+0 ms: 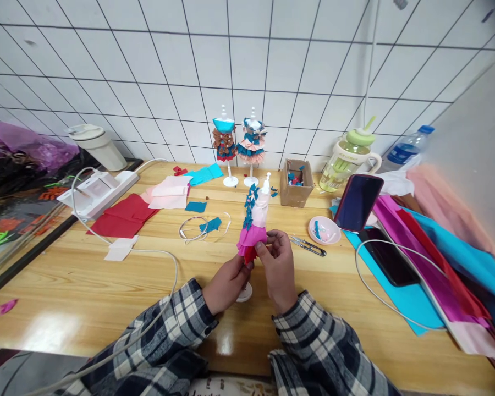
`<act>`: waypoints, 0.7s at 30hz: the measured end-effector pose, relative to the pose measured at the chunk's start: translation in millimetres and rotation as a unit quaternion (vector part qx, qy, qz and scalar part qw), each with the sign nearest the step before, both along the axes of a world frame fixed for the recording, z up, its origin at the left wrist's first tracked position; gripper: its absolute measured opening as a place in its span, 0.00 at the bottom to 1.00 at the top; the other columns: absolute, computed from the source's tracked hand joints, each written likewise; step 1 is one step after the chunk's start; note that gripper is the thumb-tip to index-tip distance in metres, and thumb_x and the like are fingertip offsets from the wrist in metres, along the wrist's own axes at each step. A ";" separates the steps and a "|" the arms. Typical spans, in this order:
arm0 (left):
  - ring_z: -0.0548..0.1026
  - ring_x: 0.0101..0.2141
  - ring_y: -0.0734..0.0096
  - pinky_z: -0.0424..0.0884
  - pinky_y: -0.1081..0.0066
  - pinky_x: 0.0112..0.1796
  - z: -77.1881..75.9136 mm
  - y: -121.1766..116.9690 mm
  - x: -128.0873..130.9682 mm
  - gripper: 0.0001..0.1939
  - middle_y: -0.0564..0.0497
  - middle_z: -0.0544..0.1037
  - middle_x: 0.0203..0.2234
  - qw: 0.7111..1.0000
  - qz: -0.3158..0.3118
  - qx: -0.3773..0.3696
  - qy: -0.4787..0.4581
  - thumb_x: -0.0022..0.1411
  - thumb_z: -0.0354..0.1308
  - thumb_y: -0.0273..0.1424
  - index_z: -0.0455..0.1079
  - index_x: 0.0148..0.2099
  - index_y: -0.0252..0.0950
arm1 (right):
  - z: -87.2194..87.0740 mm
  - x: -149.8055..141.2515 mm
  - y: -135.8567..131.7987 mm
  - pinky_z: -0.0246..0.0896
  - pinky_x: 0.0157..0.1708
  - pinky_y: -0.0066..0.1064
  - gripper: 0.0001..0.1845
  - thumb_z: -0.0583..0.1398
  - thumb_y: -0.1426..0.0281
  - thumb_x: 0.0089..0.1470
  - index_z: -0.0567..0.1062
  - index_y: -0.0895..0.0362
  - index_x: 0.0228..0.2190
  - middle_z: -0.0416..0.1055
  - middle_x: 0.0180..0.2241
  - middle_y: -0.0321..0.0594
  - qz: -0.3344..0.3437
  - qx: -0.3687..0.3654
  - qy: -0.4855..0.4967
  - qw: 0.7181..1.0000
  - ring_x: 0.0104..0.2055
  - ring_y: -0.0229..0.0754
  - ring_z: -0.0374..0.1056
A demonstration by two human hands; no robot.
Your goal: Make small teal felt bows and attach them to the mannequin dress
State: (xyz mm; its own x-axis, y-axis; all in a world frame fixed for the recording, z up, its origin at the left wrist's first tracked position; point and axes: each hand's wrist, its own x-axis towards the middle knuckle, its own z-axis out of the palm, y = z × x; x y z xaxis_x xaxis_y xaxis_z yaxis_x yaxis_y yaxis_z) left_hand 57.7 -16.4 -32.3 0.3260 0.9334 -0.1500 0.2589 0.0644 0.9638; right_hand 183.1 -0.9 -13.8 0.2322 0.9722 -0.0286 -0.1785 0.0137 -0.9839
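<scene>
In front of me stands a small dress form (260, 212) with a pale pink bodice, a teal ruffle down its left side and a magenta skirt (249, 240) over a red layer (251, 254). My left hand (229, 280) is closed around the lower part, just under the skirt, above the white round base (245, 292). My right hand (278, 264) pinches the right edge of the skirt between thumb and fingers. Some of the left fingers and the stand's pole are hidden. Thread snips (308, 246) lie right of my right hand, near a small pink dish (324, 230) with scraps.
Two dressed mini forms (224, 143) stand by the tiled wall, beside a cardboard box (297, 184) of scraps. Red crepe paper (121, 215), a power strip (101, 192) and a cable lie left. Phones (359, 202), a drink bottle (346, 160) and coloured sheets (412, 308) are right.
</scene>
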 end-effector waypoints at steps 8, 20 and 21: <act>0.59 0.21 0.74 0.56 0.73 0.23 -0.8 -2.5 -1.7 0.15 0.55 0.63 0.19 1.000 0.009 0.004 0.005 0.64 0.47 0.44 0.63 0.36 0.36 | 3.2 -2.5 -2.4 0.60 0.33 0.27 0.20 0.61 0.68 0.48 0.71 0.53 0.45 0.71 0.39 0.37 0.069 -0.001 0.044 0.997 0.33 0.37 0.63; 0.58 0.22 0.74 0.58 0.74 0.24 -6.7 -1.8 -6.5 0.16 0.56 0.62 0.20 0.999 -0.010 0.031 0.021 0.66 0.45 0.44 0.61 0.34 0.36 | 3.4 -5.6 -1.2 0.63 0.38 0.29 0.19 0.57 0.70 0.50 0.71 0.54 0.45 0.72 0.39 0.37 0.058 0.013 0.080 0.995 0.38 0.39 0.66; 0.58 0.22 0.74 0.58 0.74 0.24 -6.7 -1.8 -6.3 0.17 0.56 0.62 0.20 0.999 -0.009 0.028 0.022 0.66 0.45 0.44 0.61 0.34 0.36 | 2.1 -5.5 -1.5 0.63 0.36 0.29 0.18 0.56 0.69 0.51 0.71 0.54 0.45 0.72 0.38 0.37 0.058 0.015 0.067 0.996 0.37 0.38 0.66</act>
